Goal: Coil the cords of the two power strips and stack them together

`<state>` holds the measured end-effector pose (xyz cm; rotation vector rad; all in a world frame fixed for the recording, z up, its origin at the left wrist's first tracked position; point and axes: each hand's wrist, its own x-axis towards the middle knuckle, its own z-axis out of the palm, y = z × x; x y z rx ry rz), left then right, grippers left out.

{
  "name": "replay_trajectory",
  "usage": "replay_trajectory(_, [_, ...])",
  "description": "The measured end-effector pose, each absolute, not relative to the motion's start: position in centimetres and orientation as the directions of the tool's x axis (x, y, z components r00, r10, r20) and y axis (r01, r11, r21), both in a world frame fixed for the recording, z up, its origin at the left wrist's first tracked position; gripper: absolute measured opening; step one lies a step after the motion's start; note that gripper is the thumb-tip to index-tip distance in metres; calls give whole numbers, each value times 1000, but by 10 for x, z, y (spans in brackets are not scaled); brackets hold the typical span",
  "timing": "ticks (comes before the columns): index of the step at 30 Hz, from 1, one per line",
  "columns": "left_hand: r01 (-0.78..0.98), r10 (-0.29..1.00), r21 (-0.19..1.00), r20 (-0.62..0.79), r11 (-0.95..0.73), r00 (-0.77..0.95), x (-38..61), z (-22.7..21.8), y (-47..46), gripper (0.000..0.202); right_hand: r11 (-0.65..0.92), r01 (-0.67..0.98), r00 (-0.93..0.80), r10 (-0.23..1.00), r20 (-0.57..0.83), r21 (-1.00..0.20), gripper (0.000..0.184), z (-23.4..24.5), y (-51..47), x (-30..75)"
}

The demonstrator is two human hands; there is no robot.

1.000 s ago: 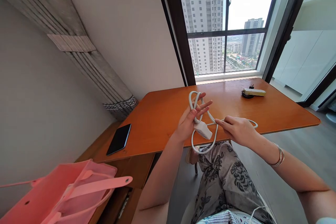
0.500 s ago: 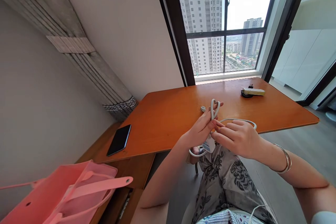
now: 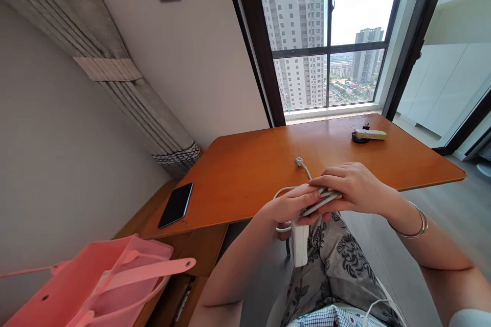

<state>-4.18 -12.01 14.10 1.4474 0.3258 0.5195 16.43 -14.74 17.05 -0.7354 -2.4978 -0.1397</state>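
1. Head view, just below centre: left hand and right hand both clasp the folded white cable, a white block hanging beneath!
2. Across mid-frame runs the orange-brown table; black-screened device at its left, pale bar far right.
3. Around it: window upper right, gathered grey curtain upper left, pink bag lower left.
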Motion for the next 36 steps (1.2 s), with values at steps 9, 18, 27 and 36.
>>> replay_trajectory(9, [31, 390, 998, -11, -46, 921, -47, 138, -105, 53, 781, 614, -635, 575, 517, -116, 52, 162, -141, 169])
replay_trajectory(18, [-111, 487, 994, 92, 10, 868, -42, 137, -110, 56, 725, 416, -547, 682, 485, -549, 32, 168, -134, 170])
replay_trajectory(27, [-296, 499, 951, 216, 86, 839, -44, 125, -109, 54, 509, 138, -559, 748, 358, -849, 35, 158, -137, 173])
replay_trajectory(36, [-410, 538, 910, 313, 67, 783, -38, 126, -114, 51, 409, -74, -381, 831, 405, -910, 44, 135, -136, 158])
